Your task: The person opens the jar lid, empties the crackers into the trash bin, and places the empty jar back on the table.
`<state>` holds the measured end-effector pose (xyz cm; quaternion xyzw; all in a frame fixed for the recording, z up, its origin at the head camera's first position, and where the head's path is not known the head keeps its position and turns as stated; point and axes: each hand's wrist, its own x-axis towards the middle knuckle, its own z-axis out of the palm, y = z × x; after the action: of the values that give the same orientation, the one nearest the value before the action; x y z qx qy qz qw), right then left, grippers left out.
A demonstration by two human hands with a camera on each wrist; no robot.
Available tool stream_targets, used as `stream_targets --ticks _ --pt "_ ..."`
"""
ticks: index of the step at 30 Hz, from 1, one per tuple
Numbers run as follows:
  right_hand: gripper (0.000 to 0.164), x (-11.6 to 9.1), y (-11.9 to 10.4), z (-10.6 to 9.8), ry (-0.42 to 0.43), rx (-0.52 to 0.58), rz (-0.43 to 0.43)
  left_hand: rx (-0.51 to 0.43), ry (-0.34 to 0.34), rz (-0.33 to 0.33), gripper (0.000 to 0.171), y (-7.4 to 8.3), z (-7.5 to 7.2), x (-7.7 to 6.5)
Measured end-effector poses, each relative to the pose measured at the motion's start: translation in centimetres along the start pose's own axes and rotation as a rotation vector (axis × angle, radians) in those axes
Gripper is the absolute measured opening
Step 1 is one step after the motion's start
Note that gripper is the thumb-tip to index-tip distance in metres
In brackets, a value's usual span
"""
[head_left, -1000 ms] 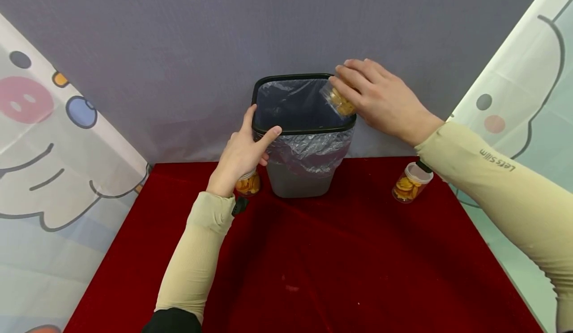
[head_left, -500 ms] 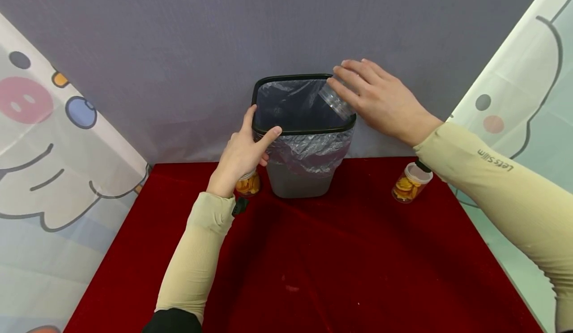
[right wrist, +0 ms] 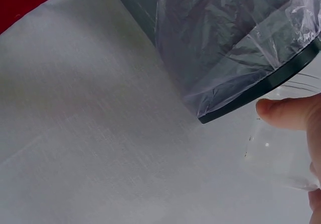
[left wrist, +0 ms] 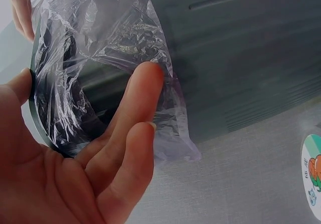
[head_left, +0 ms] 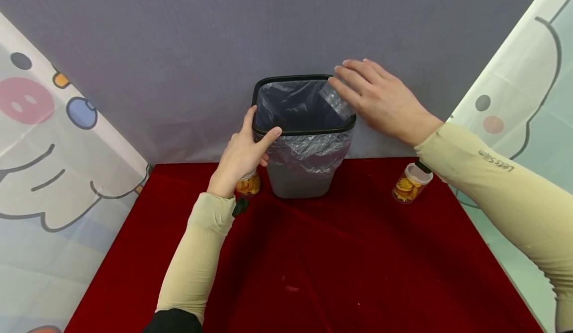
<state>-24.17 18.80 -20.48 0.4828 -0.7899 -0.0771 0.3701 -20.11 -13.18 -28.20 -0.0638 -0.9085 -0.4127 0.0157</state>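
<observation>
A grey trash bin (head_left: 299,181) with a black rim and a clear plastic liner (head_left: 309,149) folded over its edge stands upright. At the rim's left front corner, my left hand (head_left: 241,151) grips the bin, thumb over the rim and fingers against the liner outside, as the left wrist view confirms. My right hand (head_left: 380,96) holds a clear plastic jar (head_left: 335,101) tipped over the rim's right side, its mouth toward the bin. No yellow pieces show inside this jar (right wrist: 278,149). The bottom of the bin's inside is hidden from view.
On the red cloth (head_left: 331,263), a lidded jar of yellow-orange chips (head_left: 407,183) stands right of the bin. Another jar of chips (head_left: 248,183) stands to its left, partly behind my left hand. A grey backdrop (head_left: 201,49) rises close behind.
The yellow pieces that were in the tipped jar one second ago have dropped out of it; the jar now looks see-through. Both hands and the bin keep nearly the same places.
</observation>
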Motion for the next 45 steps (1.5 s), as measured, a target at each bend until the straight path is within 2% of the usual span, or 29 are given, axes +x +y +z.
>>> stream_targets --ticks 16,27,33,39,45 --pt "0.082 -1.1 0.0 -0.4 0.013 0.026 0.143 0.003 0.006 0.008 0.1 -0.1 0.1 0.0" --pt "0.09 -2.3 -0.1 -0.7 -0.043 0.028 0.325 0.001 0.008 0.004 0.101 0.0 0.0 -0.1" --pt "0.095 -3.2 -0.6 -0.5 -0.101 0.086 0.563 -0.003 0.008 0.005 0.103 0.1 0.0 0.0" --pt "0.098 -3.8 -0.9 0.3 -0.139 0.256 0.849 -0.008 0.004 0.009 0.103 0.0 0.0 0.1" --pt "0.1 -4.8 -1.2 1.3 -0.064 0.451 1.026 -0.014 0.004 0.011 0.103 -0.1 0.0 0.1"
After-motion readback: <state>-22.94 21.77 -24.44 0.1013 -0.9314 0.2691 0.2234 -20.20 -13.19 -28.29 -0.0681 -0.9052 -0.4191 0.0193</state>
